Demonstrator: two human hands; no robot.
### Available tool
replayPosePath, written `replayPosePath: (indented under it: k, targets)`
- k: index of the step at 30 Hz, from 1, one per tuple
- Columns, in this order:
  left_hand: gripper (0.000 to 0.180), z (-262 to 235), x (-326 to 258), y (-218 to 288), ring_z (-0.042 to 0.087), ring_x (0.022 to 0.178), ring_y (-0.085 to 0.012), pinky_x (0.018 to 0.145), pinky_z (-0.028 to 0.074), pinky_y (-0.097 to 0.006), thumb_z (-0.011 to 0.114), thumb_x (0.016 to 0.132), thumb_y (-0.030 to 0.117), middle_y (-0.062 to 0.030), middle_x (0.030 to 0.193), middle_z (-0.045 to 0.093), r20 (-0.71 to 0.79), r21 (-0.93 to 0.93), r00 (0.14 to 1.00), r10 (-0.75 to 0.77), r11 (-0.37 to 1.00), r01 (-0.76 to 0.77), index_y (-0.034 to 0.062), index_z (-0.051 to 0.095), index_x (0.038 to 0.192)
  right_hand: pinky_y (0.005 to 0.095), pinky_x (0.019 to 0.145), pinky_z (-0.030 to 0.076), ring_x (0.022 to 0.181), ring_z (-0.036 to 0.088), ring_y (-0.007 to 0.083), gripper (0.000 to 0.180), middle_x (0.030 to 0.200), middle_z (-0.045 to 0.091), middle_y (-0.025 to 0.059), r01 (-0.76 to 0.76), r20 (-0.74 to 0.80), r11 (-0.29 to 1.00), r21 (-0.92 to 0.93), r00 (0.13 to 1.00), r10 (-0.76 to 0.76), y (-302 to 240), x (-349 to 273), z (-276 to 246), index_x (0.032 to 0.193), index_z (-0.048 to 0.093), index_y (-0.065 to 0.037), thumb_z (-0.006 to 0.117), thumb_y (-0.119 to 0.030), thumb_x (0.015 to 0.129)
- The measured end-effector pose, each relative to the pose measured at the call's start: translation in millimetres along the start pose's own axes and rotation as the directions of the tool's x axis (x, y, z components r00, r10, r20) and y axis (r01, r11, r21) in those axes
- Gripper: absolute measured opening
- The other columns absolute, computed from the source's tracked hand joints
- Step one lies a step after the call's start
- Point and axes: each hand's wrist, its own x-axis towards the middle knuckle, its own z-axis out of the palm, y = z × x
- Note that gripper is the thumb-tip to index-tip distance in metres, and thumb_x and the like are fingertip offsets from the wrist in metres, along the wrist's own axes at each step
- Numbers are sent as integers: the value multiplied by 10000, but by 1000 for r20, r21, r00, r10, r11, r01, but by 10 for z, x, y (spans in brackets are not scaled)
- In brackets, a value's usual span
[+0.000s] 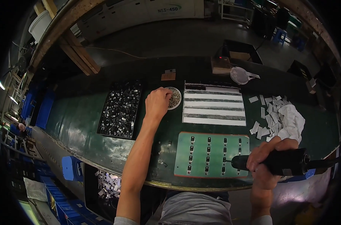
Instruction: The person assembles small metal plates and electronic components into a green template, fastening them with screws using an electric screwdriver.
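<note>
Currently, left hand [157, 103] reaches into the small round dish [174, 98] of screws, fingers curled closed. Right hand [266, 159] grips the black electric screwdriver [279, 162] beside the green fixture board [211, 154].

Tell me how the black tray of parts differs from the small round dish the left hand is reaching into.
The black tray is rectangular, large and dark; the round dish is small, circular and pale-rimmed. The tray holds flat dark and silvery pieces; the dish holds fine, tiny bits. The left hand touches the dish, not the tray. Both sit on the green table.
</note>
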Motion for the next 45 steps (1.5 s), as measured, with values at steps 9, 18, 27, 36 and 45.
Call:
replayPosePath:
  k: [9, 18, 27, 36, 45]
  targets:
    - [192, -36, 12, -23, 715, 896, -385, 794, 566, -457, 711, 869, 72, -176, 940, 745, -22, -120, 999, -40, 992, 37, 54, 749, 1057, 322, 592, 574, 660, 614, 198, 582, 876, 590, 130, 45, -21, 999, 30, 999, -44, 86, 74, -98, 1171, 408, -91, 825, 31, 784]
    - [155, -30, -6, -89, 718, 875, -384, 788, 569, -444, 716, 879, 85, -190, 946, 741, 14, -176, 1000, -22, 984, 24, 43, 762, 1021, 315, 548, 579, 611, 617, 200, 602, 873, 597, 137, 108, -51, 993, 45, 993, -105, 179, 117, -125, 1206, 411, -81, 836, 15, 790]
    - [130, -93, -22, 3, 718, 863, -372, 763, 568, -426, 692, 899, 78, -178, 936, 746, -53, -193, 999, -8, 981, -3, 32, 761, 1000, 289, 478, 529, 555, 542, 151, 495, 881, 524, 119, 209, 54, 978, -4, 977, -209, 258, 201, -161, 1208, 396, -40, 618, 64, 778]
    - [151, 102, -493, 877, 696, 797, -142, 745, 549, -281, 731, 911, 61, -89, 937, 772, 246, -764, 934, 258, 645, 23, 13, 766, 1050, 313, 559, 571, 636, 600, 168, 542, 960, 583, 144, 249, -84, 965, 79, 967, -242, 218, 278, -180, 1309, 396, -65, 669, 35, 852]
    - [173, 155, -878, 1155, 712, 815, -151, 746, 565, -294, 739, 919, 68, -104, 924, 759, 389, -804, 860, 331, 578, 140, 20, 761, 1084, 289, 504, 503, 630, 550, 140, 500, 988, 553, 131, 316, -105, 945, 88, 946, -306, 240, 478, -125, 1325, 408, -56, 653, -37, 891]
